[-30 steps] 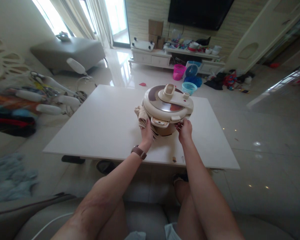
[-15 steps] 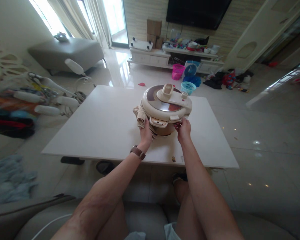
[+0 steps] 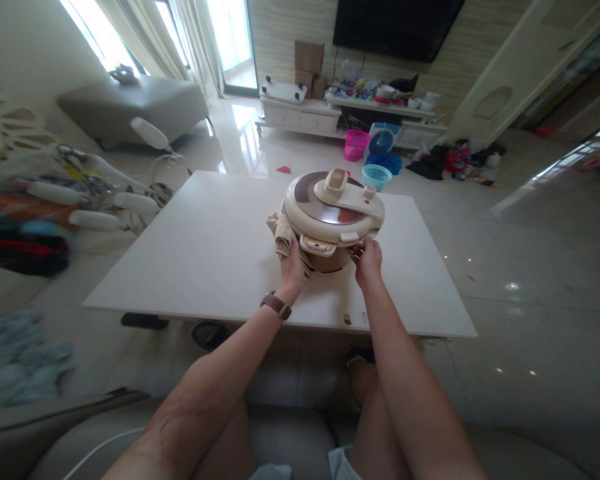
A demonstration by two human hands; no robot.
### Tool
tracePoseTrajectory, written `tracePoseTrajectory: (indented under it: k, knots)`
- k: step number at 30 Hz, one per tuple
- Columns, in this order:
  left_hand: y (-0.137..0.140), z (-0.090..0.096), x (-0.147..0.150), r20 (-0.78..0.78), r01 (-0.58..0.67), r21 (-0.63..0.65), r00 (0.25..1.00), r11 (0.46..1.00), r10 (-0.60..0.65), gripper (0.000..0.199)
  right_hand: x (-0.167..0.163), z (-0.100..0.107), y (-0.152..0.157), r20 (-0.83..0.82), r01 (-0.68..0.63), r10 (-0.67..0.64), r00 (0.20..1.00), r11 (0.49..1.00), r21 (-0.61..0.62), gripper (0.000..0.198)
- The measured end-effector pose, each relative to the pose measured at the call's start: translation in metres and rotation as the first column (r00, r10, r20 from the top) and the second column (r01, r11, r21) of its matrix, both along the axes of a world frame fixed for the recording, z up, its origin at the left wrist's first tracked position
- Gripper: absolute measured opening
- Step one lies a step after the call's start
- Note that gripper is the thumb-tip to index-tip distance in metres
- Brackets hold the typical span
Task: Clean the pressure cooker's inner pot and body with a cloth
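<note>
A cream electric pressure cooker [image 3: 325,223] with a shiny lid stands on the white table [image 3: 205,253] in front of me. Its lid handle [image 3: 337,187] points up. My left hand [image 3: 293,267], with a watch on the wrist, is closed on a beige cloth [image 3: 281,233] pressed against the cooker's left side. On the other side my right hand [image 3: 369,261] grips the cooker under its rim at the front right. Its fingertips curl beneath the edge and are partly hidden.
A small sticker-like mark [image 3: 347,319] lies near the table's front edge. Beyond the table are a light-blue basket [image 3: 377,177], a pink bin [image 3: 356,145] and a cluttered TV cabinet [image 3: 300,120]. White lamp-like arms [image 3: 150,133] reach in at the left.
</note>
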State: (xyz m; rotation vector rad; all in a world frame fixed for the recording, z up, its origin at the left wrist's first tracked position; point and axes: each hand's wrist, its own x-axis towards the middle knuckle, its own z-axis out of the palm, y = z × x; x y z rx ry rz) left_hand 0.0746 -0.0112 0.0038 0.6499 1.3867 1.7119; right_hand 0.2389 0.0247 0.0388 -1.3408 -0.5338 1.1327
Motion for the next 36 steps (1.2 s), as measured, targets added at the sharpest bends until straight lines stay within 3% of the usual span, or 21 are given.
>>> tracePoseTrajectory:
  k: [22,36]
  knots:
    - [-0.0024,0.0038,0.0007,-0.014,0.001,-0.003,1.000,1.000,-0.001,0.057,0.0012,-0.0067,0.0025,0.013,0.001,-0.001,1.000,1.000,0.020,0.028]
    - [0.0020,-0.0046,0.0003,-0.016,-0.009,0.052,1.000,0.999,0.010,0.063,0.0011,-0.0055,0.0026,0.002,-0.003,0.003,1.000,1.000,0.024,0.027]
